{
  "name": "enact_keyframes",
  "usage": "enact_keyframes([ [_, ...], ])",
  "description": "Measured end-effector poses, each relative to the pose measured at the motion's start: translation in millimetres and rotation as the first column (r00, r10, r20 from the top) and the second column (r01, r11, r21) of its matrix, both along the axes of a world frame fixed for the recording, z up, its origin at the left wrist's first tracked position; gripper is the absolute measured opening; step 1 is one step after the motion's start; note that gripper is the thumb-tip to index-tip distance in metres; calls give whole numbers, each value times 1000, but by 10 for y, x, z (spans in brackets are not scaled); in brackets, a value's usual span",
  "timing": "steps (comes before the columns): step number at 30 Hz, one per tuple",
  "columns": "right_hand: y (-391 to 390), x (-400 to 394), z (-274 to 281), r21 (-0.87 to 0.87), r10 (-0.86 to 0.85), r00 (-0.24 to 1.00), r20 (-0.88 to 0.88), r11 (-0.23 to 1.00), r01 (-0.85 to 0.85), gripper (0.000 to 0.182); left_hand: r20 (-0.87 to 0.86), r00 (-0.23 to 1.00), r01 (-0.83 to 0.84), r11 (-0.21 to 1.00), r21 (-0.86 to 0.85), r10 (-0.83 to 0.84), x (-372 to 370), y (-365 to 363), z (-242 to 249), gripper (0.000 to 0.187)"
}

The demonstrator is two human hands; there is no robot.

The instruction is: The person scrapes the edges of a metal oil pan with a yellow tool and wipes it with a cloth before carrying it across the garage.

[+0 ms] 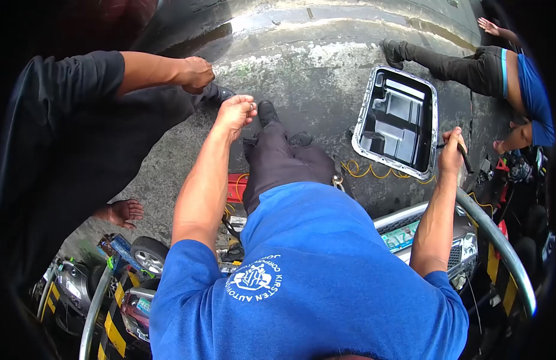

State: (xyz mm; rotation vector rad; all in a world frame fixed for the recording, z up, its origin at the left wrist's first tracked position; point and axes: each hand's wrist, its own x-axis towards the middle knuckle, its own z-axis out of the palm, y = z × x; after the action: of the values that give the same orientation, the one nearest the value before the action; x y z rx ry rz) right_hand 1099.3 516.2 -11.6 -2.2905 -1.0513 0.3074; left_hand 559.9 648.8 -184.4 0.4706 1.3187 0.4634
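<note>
My left hand [237, 116] is raised in front of me with its fingers curled closed; I cannot tell what, if anything, is pinched in them. On the other side, my right hand [452, 151] grips a black rod-like handle [466, 162] that sticks out below the fist. The other end of it reaches toward the rim of an oil pan [433, 129]. This pan is rectangular, with a bare metal flange full of bolt holes and a dark, moulded inside. It lies just left of my right hand, open side facing me.
A person in dark clothes [68, 120] is close on my left; another in a blue shirt [535, 99] is at right. A yellow coiled hose [374, 173] runs below the pan. Metal rails [500, 240] and cars with a green number plate [401, 238] are around me.
</note>
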Motion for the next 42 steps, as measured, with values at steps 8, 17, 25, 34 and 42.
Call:
enact_keyframes([
  [8, 893, 452, -190, 131, -58, 998, 5, 990, 57, 56, -105, 994, -2, 994, -113, -10, 100, 382, -80, 11],
  [17, 1860, 1230, -282, 241, -51, 994, -97, 968, 73, 54, 18, 992, 121, 988, 100, -124, 1660, 1724, 133, 25],
  [25, 2581, 1896, 255, 451, 62, 997, -37, 892, -39, 46, 256, 887, 337, 917, 212, -385, 3926, 2787, 890, 27],
  [34, 3398, 2713, 460, 472, 205, 976, -71, 869, -148, 45, 326, 636, 578, 711, 401, -700, 6332, 3252, 969, 35],
  [42, 3847, 3165, 879, 443, 129, 988, -85, 893, -79, 50, 31, 428, 775, 385, 501, -903, 7536, 3518, 1182, 27],
])
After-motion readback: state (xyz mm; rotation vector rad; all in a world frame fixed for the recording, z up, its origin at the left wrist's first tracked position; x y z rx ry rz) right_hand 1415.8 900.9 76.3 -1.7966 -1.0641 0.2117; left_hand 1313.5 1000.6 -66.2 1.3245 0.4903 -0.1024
